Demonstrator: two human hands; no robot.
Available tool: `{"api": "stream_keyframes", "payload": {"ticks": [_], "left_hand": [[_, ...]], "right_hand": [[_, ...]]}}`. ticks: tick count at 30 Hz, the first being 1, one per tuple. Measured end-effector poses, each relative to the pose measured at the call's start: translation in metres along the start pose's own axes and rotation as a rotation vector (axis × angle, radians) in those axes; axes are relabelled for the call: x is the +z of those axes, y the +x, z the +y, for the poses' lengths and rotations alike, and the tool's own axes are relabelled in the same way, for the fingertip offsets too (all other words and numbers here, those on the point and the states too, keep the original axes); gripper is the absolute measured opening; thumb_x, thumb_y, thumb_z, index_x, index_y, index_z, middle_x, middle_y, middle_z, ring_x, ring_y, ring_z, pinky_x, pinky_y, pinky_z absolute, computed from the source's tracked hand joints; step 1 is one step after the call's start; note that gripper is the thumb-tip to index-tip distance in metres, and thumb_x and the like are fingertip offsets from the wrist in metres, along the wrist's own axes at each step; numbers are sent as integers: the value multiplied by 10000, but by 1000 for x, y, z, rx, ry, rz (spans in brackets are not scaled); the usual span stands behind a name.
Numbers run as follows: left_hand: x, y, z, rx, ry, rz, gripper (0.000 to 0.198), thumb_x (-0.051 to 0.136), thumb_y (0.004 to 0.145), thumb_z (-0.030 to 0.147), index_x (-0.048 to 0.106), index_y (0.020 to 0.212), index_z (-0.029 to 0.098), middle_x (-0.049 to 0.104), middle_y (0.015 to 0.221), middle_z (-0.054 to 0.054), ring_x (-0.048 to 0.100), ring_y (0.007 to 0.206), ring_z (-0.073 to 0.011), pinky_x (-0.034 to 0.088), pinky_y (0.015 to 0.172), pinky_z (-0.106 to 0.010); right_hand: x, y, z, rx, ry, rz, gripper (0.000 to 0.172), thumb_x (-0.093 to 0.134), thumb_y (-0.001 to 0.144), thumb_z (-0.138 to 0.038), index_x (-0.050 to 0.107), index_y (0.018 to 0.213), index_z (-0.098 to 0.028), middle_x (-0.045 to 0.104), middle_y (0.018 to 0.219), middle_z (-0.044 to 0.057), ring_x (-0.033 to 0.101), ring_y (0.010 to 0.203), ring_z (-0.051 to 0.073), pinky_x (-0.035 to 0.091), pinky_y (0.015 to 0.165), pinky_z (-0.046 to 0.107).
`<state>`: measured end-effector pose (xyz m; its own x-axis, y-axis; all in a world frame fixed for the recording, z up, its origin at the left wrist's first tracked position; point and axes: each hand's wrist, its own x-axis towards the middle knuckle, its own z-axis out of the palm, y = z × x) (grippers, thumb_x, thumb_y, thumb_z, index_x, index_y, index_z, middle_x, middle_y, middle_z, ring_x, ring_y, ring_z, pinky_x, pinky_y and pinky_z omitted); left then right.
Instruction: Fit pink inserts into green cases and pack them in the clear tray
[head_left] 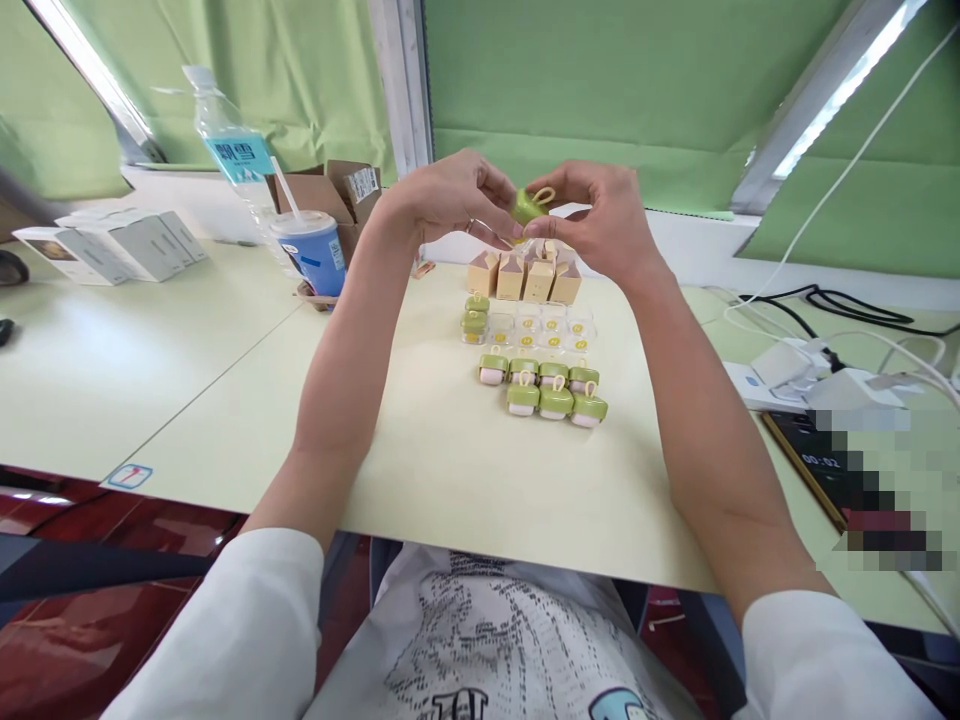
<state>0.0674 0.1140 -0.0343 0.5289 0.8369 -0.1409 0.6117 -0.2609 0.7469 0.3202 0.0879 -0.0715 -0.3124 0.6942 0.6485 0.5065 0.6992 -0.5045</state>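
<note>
Both hands are raised over the far part of the table, together around a small green case with a cream loop [530, 206]. My left hand [454, 205] pinches it from the left and my right hand [600, 215] from the right. Something clear shows under the case, partly hidden by the fingers. Below the hands stand small cream cardboard boxes [538, 281] with raised flaps. In front of these are clear plastic boxes [553, 327] with yellow stickers; green pieces [474, 322] sit at their left end. Nearer me, several green-and-white cases with loops [555, 402] form two rows.
On the left are a blue cup with a straw [311, 255], a plastic bottle [232, 150], an open brown carton [330, 205] and white boxes [112, 245]. To the right lie a power strip with plugs [795, 375], cables [847, 308] and a phone [814, 460].
</note>
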Motion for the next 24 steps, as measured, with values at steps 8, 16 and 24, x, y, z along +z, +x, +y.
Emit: {"api": "stream_keyframes", "payload": {"ticks": [8, 16, 24], "left_hand": [[22, 20, -4, 133, -43, 67, 721, 937, 902, 341, 738, 1566, 141, 849, 1290, -117, 705, 1530, -399, 569, 1273, -484], [13, 58, -34, -185, 425, 44, 1011, 1049, 725, 525, 753, 1651, 251, 815, 1544, -126, 768, 1462, -469, 610, 1191, -429], [17, 67, -67, -403, 392, -184, 1400, 1017, 778, 615, 343, 1906, 131, 800, 1541, -278, 752, 1509, -461, 627, 1193, -491]], "right_hand": [[3, 6, 23, 17, -49, -163, 442, 1026, 850, -629, 890, 1102, -292, 899, 1313, 100, 848, 1168, 388, 696, 1116, 608], [54, 13, 98, 133, -154, -227, 261, 987, 769, -285, 857, 984, -212, 892, 1067, 114, 821, 1037, 350, 674, 1009, 537], [94, 1, 105, 165, -320, -351, 270, 962, 765, -280, 741, 905, -213, 863, 1041, 108, 774, 997, 336, 620, 967, 480]]}}
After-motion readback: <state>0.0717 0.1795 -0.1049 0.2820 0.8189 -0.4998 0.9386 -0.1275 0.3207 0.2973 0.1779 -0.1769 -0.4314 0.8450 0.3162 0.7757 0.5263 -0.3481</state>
